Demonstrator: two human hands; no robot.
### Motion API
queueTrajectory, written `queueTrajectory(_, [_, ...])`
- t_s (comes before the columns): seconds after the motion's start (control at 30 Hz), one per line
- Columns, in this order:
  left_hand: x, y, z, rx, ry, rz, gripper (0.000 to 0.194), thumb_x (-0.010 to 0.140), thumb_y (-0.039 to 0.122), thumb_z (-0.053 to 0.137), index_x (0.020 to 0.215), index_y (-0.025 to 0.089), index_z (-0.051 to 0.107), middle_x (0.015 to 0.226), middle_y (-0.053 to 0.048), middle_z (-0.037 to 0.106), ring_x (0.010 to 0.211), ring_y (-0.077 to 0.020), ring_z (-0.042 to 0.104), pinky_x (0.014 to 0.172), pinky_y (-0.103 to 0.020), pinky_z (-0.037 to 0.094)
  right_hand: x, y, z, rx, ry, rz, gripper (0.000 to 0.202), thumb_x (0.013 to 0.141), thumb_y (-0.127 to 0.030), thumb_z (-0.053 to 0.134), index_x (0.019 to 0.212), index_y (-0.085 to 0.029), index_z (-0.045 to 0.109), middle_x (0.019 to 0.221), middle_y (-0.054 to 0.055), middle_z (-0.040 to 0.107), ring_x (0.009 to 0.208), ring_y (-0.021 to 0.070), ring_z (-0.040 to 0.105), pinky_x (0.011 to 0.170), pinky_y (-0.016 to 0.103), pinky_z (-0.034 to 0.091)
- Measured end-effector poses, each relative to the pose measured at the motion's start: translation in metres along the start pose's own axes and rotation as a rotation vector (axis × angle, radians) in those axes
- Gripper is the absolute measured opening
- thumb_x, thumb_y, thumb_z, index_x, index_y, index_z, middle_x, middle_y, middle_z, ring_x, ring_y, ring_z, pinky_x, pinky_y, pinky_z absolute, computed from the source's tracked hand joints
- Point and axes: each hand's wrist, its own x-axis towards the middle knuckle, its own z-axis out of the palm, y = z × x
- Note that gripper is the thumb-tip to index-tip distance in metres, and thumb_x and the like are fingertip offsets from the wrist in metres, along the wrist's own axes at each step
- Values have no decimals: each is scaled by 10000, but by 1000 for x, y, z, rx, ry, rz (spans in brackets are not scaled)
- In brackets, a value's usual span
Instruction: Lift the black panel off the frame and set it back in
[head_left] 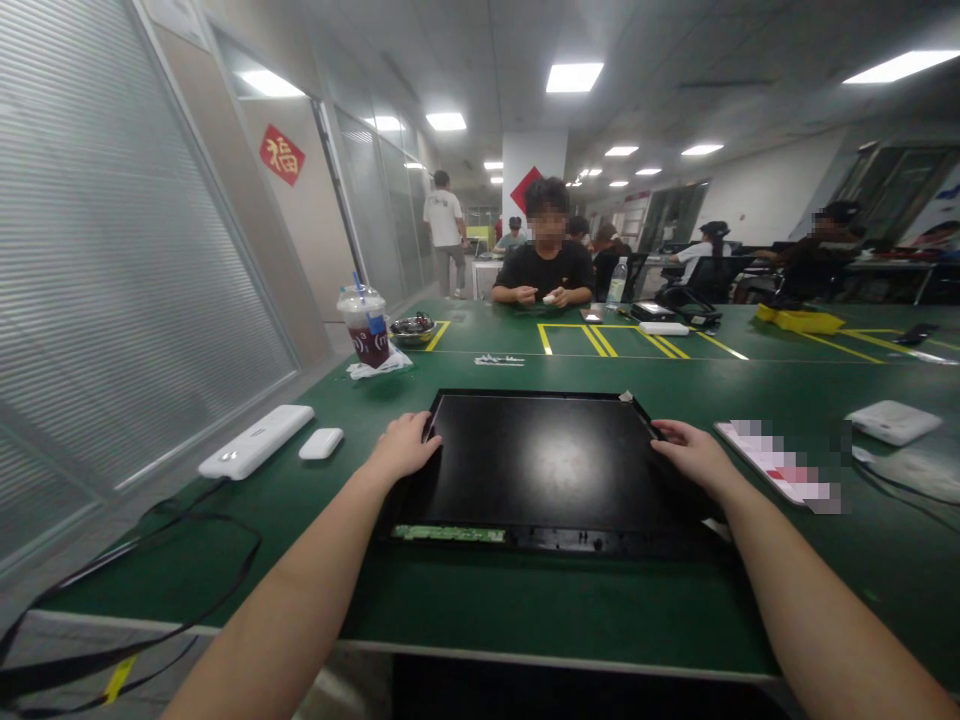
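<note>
A black display panel (525,460) lies in front of me on the green table, its glossy face up. Along its near edge runs a narrow green circuit board (448,534). My left hand (403,448) grips the panel's left side, thumb on the front and the other fingers partly hidden. On the opposite side, my right hand (694,458) holds the right edge with thumb and fingers. A small pale tab (625,397) shows at the far right corner.
Left on the table (420,610) are a white power bank (257,441), a white earphone case (321,444) and a drink cup (367,325). A phone (780,465) and white device (894,422) lie right. A person (546,265) sits across. Black straps (225,580) hang at left.
</note>
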Motion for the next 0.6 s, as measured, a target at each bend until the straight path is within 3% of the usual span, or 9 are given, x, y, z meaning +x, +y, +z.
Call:
queueTrajectory(0.1, [1,-5,-3,94,-35,-91,622,878,471,484,1388,122,556,1430,-241,517,1297,-432,479,1004,-534,419,5,6,-3,-79,36,8,379,703,-250,683,1071,-173,732,1074,128,743,977,270,700,917,385,509])
queueTrajectory(0.23, [5,-13,-1,85,-97,-129,596,868,525,465,1319,182,650,1468,-230,496,1318,-472,451,989,-583,414,8,11,-5,-150,11,-6,282,736,-256,646,984,-172,751,1046,126,752,997,272,699,912,368,505])
queueTrajectory(0.4, [9,-15,1,46,-75,-119,466,867,392,489,1252,236,702,1398,-200,579,1329,-423,468,1000,-547,418,3,8,-3,-276,-24,-69,300,742,-266,640,1003,-184,764,1040,115,754,981,277,698,867,362,509])
queueTrajectory(0.6, [9,-10,-1,-6,-52,-139,431,843,277,508,1206,228,737,1499,-175,494,1349,-438,456,1010,-579,414,3,5,-4,-316,-57,-78,326,761,-269,625,1042,-179,761,1045,107,754,942,259,698,829,344,503])
